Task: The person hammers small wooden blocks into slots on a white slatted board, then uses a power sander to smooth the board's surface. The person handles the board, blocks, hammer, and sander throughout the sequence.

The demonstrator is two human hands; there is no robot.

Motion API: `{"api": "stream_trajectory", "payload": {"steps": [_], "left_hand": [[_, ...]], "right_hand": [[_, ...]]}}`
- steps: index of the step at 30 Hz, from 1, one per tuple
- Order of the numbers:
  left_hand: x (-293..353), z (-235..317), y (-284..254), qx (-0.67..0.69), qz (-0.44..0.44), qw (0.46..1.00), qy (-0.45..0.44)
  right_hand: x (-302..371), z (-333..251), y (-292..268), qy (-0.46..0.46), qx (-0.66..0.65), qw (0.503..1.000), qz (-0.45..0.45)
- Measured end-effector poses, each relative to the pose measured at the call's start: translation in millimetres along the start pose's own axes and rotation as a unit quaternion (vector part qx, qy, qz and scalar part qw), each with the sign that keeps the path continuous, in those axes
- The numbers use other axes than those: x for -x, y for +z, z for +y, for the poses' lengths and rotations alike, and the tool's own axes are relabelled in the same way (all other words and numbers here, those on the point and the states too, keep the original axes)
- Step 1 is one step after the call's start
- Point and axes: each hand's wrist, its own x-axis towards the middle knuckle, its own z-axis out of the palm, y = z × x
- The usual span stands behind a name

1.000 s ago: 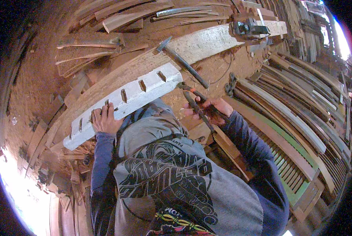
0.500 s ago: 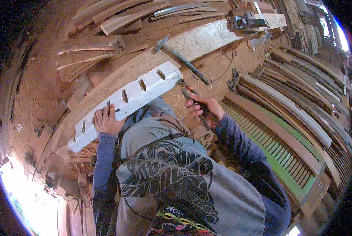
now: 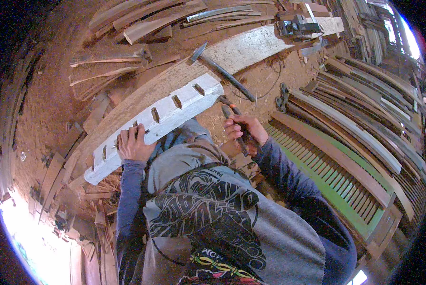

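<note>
A white-painted wooden beam (image 3: pixel 168 118) with a row of slots cut into it lies slantwise over a long plank. My left hand (image 3: pixel 134 144) grips it toward its left end, fingers over the top face. In my right hand (image 3: pixel 245 130) is a pair of pincers (image 3: pixel 228 107), its dark handles slightly spread and its jaws at the beam's right end. What the jaws grip is too small to make out. A hammer (image 3: pixel 225 76) rests across the plank just beyond the beam, its head at the far left end.
Under the beam runs the long plank (image 3: pixel 248 45), with a dark power tool (image 3: pixel 297 29) on its far right. Wood offcuts (image 3: pixel 160 21) lie at the back on sawdust. To the right are a green slatted frame (image 3: pixel 336 190) and stacked boards (image 3: pixel 360 114).
The beam has shifted slightly to the right, and my left hand has moved with it. My right hand and the pincers have stayed at the beam's end, with a small shift.
</note>
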Motion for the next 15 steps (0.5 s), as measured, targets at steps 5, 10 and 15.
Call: {"api": "stream_trajectory", "payload": {"steps": [5, 10, 15], "left_hand": [[-2.0, -1.9, -5.4, 0.008, -0.044, 0.999, -0.024], [-19.0, -15.2, -7.6, 0.039, -0.101, 0.993, -0.053], [-37.1, -22.4, -6.9, 0.03, -0.144, 0.984, -0.104]], "right_hand": [[-14.9, 38.8, 8.5, -0.095, -0.01, 0.995, -0.004], [-46.5, 78.9, 19.1, -0.215, 0.118, 0.965, 0.097], [-59.6, 52.4, -9.5, -0.316, 0.299, 0.888, 0.147]]}}
